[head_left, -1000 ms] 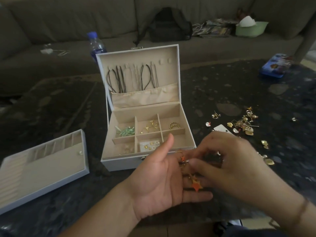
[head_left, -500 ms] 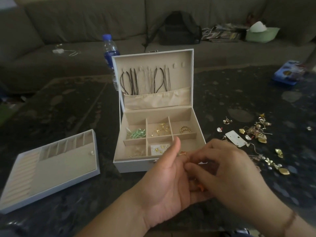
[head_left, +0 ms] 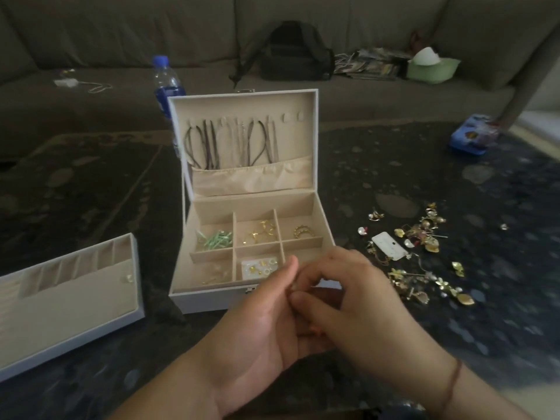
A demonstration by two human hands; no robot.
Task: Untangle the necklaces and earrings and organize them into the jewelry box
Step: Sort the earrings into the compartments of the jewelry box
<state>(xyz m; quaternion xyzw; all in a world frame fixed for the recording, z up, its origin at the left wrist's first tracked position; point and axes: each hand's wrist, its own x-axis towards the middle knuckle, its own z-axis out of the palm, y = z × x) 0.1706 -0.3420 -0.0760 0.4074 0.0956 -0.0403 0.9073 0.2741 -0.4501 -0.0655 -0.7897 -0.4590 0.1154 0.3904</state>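
Head view, left to right: a grey tray (head_left: 69,301) lies at nine o'clock on the dark worktop (head_left: 91,183). At centre stands the open jewelry box (head_left: 251,207), dark necklaces (head_left: 233,144) hanging in its lid, earrings (head_left: 260,234) in its compartments. At six o'clock the left hand (head_left: 257,325) lies palm up, fingers loosely cupped; the right hand (head_left: 348,301) curls over it, fingertips pinching something small and mostly hidden, I cannot tell what. At three o'clock a tangled pile of gold jewelry (head_left: 421,256) sits beside the box, well apart from a blue tin (head_left: 472,137).
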